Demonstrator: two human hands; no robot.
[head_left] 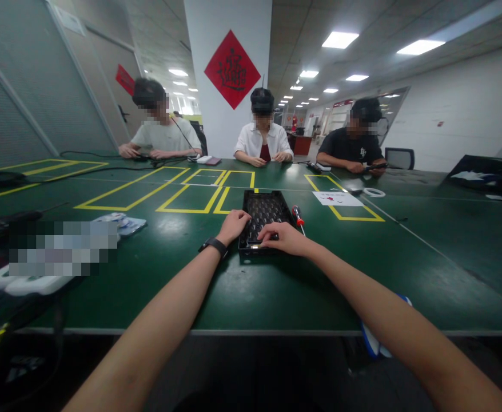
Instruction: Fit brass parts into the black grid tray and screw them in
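Observation:
A black rectangular tray (241, 232) lies on the green table, its inside filled with rows of small dark, shiny pieces too small to name. My left hand (234, 226) grips the tray's left side, fingers bent over the rim. Over the tray's near right part is my right hand (282, 236), with its thumb and fingers pinched together low against the inside. Whatever they hold, if anything, is hidden. A small pale piece (255, 246) shows at the near edge, close to those fingertips. Touching or just beside the tray's right side is a screwdriver (297, 216) with a red and black handle.
Yellow tape outlines (186, 210) mark the table (216, 309). A printed paper (337, 198) and a tape roll (374, 193) lie to the right. White objects (40, 280), partly blurred out, and a plastic packet (131, 225) lie left. Three people sit across the table.

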